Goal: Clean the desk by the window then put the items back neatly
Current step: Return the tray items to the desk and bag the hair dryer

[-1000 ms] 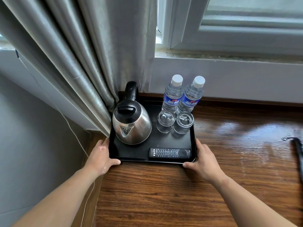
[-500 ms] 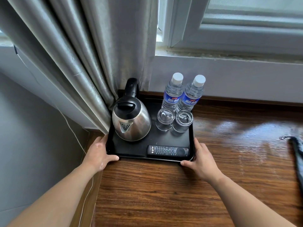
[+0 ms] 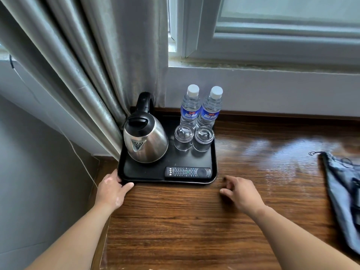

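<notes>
A black tray (image 3: 213, 152) sits in the back left corner of the wooden desk (image 3: 194, 221), against the window wall. It carries a steel kettle (image 3: 145, 141), two water bottles (image 3: 200, 110), two upturned glasses (image 3: 193, 137) and a remote control (image 3: 188, 172) along its front edge. My left hand (image 3: 113, 191) grips the tray's front left corner, thumb along the front rim. My right hand (image 3: 239, 193) hovers over the desk just right of the tray's front right corner, fingers loosely curled and holding nothing.
A grey curtain (image 3: 81, 65) hangs against the kettle's left side. A white cable (image 3: 81, 158) runs down the wall at left. A blue drawstring bag (image 3: 342, 193) lies at the desk's right edge. The window sill (image 3: 263, 65) runs behind.
The tray has slid back towards the wall. My right hand has let go of the tray's right corner and drawn away to the right; my left hand stays on the left corner.
</notes>
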Available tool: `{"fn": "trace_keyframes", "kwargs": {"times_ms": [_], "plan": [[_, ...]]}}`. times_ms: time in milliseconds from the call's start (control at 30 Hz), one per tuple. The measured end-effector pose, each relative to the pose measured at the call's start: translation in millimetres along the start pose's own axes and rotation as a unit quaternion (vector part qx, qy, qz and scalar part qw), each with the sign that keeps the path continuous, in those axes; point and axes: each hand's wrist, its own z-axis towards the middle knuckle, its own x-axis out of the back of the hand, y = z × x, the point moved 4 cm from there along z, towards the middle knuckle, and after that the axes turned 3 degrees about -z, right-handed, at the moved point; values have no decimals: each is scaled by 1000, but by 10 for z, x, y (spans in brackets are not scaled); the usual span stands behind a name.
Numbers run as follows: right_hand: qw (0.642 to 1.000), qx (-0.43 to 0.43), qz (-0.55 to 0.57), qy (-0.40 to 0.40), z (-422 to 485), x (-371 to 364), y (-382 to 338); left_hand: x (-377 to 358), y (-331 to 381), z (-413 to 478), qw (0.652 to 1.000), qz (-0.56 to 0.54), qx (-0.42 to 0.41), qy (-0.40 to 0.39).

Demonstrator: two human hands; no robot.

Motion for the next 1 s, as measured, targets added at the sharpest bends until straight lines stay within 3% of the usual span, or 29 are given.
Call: {"fn": "trace_keyframes", "kwargs": {"times_ms": [167, 300, 533, 733, 867, 1000], "plan": [[1000, -27, -14, 4, -412, 254, 632, -180, 52, -386, 998, -2, 55, 5], [997, -53, -49, 25, -686, 640, 1240, -432, 394, -768, 999, -13, 33, 16], [986, -89, -55, 130, -1032, 1445, 2316, -1194, 1634, -1276, 998, -27, -50, -41], [969, -149, -33, 192, -1343, 1885, 3327, -2012, 2943, -1669, 983, -35, -119, -136], [967, -192, 28, 167, -1470, 1889, 3828, -2502, 3720, -1923, 966, -28, -165, -196], [947, -243, 164, 133, -1583, 1747, 4132, -2976, 4480, -2191, 943, 6, -224, -247]]}}
